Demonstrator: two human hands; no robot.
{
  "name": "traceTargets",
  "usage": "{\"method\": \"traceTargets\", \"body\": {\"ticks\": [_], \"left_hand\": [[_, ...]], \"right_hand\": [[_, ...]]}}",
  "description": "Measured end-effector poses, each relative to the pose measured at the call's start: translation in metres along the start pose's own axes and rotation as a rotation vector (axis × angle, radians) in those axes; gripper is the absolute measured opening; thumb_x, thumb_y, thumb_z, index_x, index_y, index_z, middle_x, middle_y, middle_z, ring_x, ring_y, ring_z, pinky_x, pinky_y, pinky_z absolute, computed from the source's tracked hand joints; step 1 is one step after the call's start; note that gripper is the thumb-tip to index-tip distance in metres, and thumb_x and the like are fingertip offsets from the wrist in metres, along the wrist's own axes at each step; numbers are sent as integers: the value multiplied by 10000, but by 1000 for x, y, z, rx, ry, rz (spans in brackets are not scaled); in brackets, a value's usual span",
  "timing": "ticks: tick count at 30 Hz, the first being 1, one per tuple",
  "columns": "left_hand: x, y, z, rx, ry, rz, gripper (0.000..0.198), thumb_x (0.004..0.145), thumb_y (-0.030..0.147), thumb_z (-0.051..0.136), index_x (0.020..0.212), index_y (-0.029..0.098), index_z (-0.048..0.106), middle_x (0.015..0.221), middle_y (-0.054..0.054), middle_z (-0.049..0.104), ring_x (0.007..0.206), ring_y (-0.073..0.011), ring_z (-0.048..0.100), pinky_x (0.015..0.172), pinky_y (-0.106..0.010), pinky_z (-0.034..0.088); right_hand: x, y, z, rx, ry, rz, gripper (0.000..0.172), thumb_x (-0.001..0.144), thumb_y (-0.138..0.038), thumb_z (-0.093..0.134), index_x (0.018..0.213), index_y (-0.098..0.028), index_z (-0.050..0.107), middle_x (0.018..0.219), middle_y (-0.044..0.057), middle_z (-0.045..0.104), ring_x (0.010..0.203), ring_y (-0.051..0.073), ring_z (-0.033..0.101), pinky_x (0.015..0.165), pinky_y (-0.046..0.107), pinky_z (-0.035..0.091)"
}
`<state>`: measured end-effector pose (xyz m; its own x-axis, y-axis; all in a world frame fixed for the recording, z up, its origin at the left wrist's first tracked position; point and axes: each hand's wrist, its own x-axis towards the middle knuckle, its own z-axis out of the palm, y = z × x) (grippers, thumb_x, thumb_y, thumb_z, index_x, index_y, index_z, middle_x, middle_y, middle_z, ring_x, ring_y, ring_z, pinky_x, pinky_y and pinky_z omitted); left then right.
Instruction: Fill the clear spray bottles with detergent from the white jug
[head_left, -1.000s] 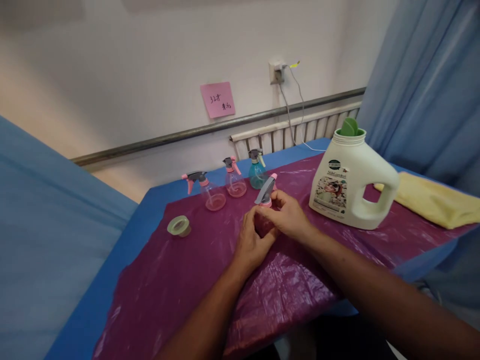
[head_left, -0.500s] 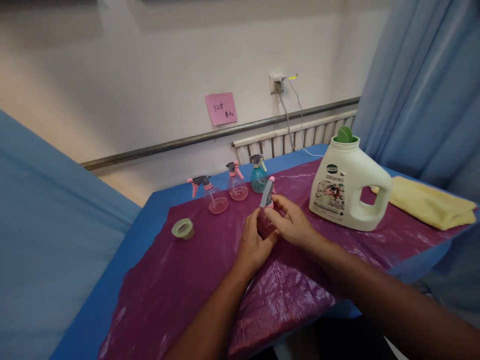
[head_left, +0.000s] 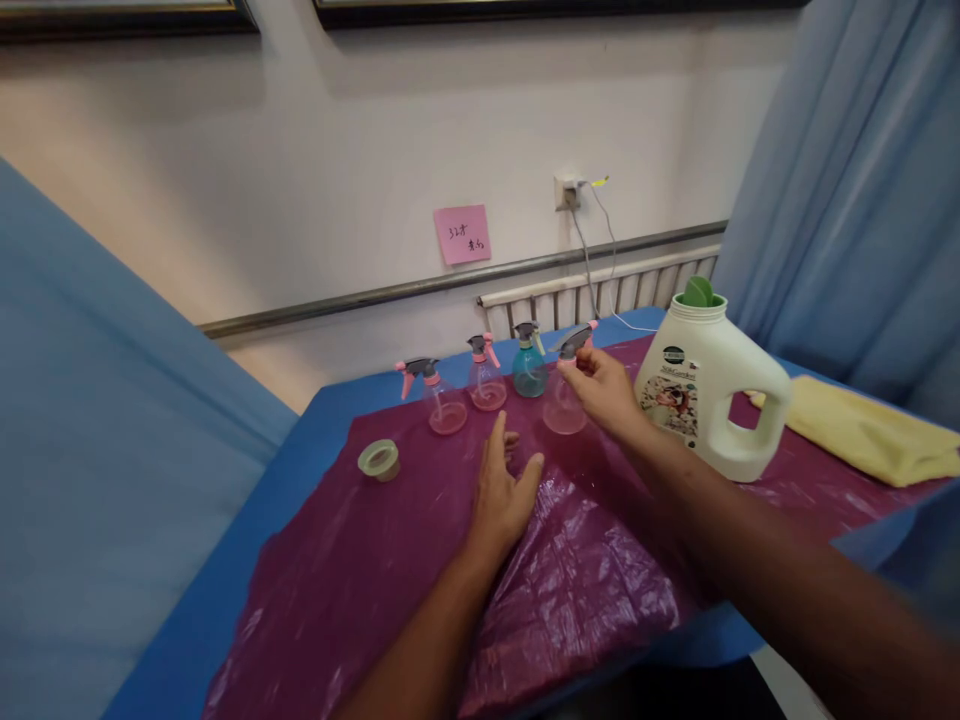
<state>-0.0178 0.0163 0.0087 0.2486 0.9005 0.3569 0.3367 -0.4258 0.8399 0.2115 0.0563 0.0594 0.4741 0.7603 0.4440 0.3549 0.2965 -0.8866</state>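
My right hand (head_left: 602, 388) grips a clear spray bottle (head_left: 562, 405) by its neck, below the grey and pink trigger head. The bottle is upright at the right end of a row; whether its base touches the sheet I cannot tell. My left hand (head_left: 504, 490) hangs open over the purple plastic sheet (head_left: 420, 560), fingers apart, holding nothing. Left of the gripped bottle stand a teal spray bottle (head_left: 530, 372) and two clear ones with pink liquid, one in the middle (head_left: 488, 388) and one at the left end (head_left: 447, 412).
A large cream jug (head_left: 712, 400) with a green piece in its mouth stands right of my right hand. Beyond it lies a folded yellow cloth (head_left: 870, 430). A small pale green cup (head_left: 380, 460) sits at the left. Blue curtains (head_left: 832, 180) hang at both sides.
The spray bottle has moved from between both hands, away from me and slightly right, beside the teal one. My left hand has let go of it; the right still holds it.
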Motion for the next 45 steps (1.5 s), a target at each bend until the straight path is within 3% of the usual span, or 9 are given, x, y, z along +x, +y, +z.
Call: {"method": "traceTargets", "body": {"ticks": [7,11,14,17,20,25,33,38,45], "left_hand": [[2,14,-13,40,20,28,876,1023,314,646,1771,323,189,1015,16,674,855,-150,657,859,-328,544],[1,14,-16,103,24,37,895,1024,295,624,1781,310,147,904,48,658,767,-143,632,793,-307,524],[1,12,-18,151,25,42,939,1011,286,630,1786,305,101,888,52,663,719,-142,625,738,-293,511],[2,13,-21,210,24,53,981,999,277,649,1786,307,62,939,38,693,734,-146,646,739,-293,504],[4,18,-25,268,53,60,1017,998,275,664,1783,308,17,968,34,706,760,-154,663,755,-300,502],[6,28,-35,338,99,104,1050,995,241,679,1780,308,-16,950,44,706,697,-141,640,697,-273,477],[7,35,-44,439,194,265,1022,1012,245,696,1780,309,24,1005,27,712,689,-119,629,666,-245,468],[4,34,-42,543,160,269,935,1045,278,673,1771,279,84,1011,5,736,779,-148,685,697,-260,489],[2,27,-37,575,96,205,1018,1046,293,671,1776,293,-40,1043,5,739,795,-159,693,718,-276,484]], "right_hand": [[49,31,23,-230,210,102,388,1053,-430,733,1355,-190,690,1361,101,713,1157,263,725,986,496,634],[25,38,26,-318,203,69,432,1041,-437,728,1379,-172,686,1394,142,708,1237,309,701,1072,565,583],[-12,32,14,-377,164,-6,588,1007,-442,671,1464,-74,636,1390,280,705,1308,413,659,1115,644,514],[-43,14,1,-399,38,-120,691,1023,-429,620,1646,-167,479,1196,153,802,1042,329,765,934,500,603],[-58,-6,2,-463,-153,-372,807,1076,-385,570,1775,-221,203,973,41,820,775,257,769,700,368,581],[-68,-12,13,-586,-227,-601,951,1068,-250,556,1776,-144,-70,931,50,822,694,245,758,555,318,509],[-79,-13,8,-631,-194,-729,886,1085,-215,540,1768,-170,-23,954,30,809,689,223,725,561,315,486],[-84,-17,8,-622,-256,-648,897,1089,-259,537,1772,-183,-39,978,56,821,715,237,738,560,316,481],[-83,-14,9,-631,-314,-543,832,1074,-299,531,1786,-197,112,949,52,820,740,260,758,578,334,488]]}}
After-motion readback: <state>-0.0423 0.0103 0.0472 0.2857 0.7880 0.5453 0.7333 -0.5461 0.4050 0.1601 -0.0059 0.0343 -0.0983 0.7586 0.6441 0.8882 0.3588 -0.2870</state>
